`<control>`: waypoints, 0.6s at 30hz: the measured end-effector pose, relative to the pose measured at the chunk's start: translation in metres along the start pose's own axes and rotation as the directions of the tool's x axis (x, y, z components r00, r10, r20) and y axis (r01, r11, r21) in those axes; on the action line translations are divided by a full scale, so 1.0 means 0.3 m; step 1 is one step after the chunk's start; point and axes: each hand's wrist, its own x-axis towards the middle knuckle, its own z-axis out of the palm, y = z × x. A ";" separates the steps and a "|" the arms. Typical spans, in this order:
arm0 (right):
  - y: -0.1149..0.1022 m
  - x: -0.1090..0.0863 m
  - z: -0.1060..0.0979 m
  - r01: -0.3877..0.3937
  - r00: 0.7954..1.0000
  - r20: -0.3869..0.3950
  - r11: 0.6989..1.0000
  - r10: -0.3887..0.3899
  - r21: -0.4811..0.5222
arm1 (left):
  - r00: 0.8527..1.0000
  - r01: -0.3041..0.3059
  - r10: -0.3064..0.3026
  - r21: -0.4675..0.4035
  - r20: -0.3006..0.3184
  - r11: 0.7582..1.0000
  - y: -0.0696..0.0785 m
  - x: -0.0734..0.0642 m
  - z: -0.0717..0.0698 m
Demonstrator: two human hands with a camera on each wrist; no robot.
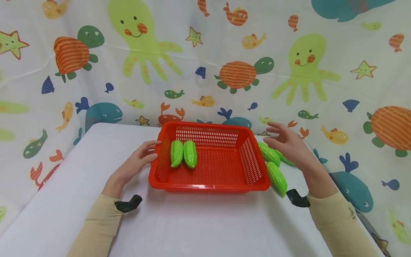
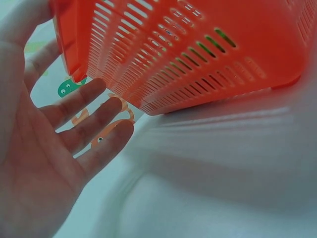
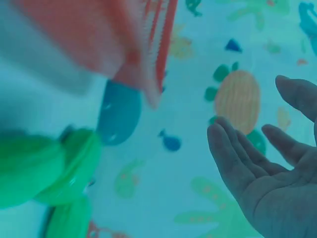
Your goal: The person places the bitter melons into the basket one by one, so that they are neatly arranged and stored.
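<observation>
A red plastic basket (image 1: pixel 212 187) with slotted walls stands on the table. Two shiny green ridged gourds (image 1: pixel 190 154) lie side by side in its left part. My left hand (image 1: pixel 136 162) is at the basket's left rim, fingertips right against it. In the left wrist view its fingers are spread and nearly straight beside the slotted wall (image 2: pixel 198 54). Past the right rim, my right hand (image 1: pixel 290 146) is raised with loosely bent fingers and holds nothing. Below and beside it lie several more green gourds (image 1: pixel 277 178), partly hidden by the hand and basket.
A white cloth covers the table (image 1: pixel 192 228). Behind and to the sides hangs a curtain (image 1: pixel 205 53) printed with sea animals, close to the table's back edge. A black strap device sits at each wrist.
</observation>
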 end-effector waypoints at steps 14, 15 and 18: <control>0.375 -0.103 0.021 -0.077 0.997 -0.013 0.975 0.076 -0.210 | 1.000 -0.007 0.007 -0.018 -0.005 1.000 -0.001 0.005 0.003; 0.389 -0.105 0.030 -0.077 0.997 -0.001 0.975 0.079 -0.211 | 1.000 -0.005 0.005 -0.017 -0.005 1.000 0.000 0.003 0.003; 0.419 -0.109 0.055 -0.064 0.997 0.024 0.974 0.071 -0.218 | 1.000 -0.001 0.001 -0.015 -0.004 1.000 0.003 0.002 0.003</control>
